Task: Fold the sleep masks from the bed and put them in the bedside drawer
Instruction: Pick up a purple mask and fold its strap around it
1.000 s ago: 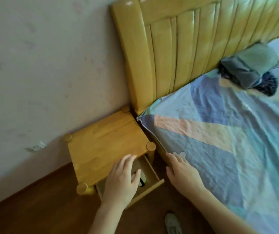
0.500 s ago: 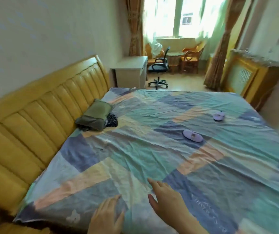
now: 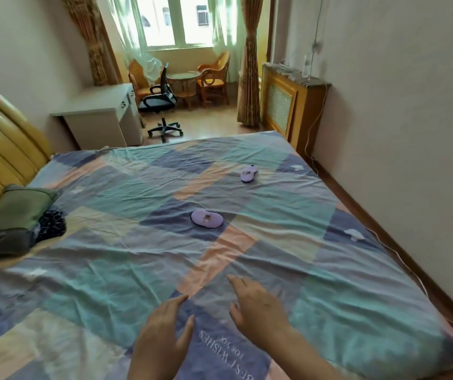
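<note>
Our left hand [image 3: 162, 335] and right hand [image 3: 258, 305] hover spread and empty over the patchwork bedsheet [image 3: 110, 283]; beyond them lie the near purple sleep mask [image 3: 207, 218] and, farther, a second mask [image 3: 248, 174].

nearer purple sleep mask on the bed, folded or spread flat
Spread flat: the nearer purple sleep mask lies open on the patchwork bedsheet, both rounded lobes showing.
</note>
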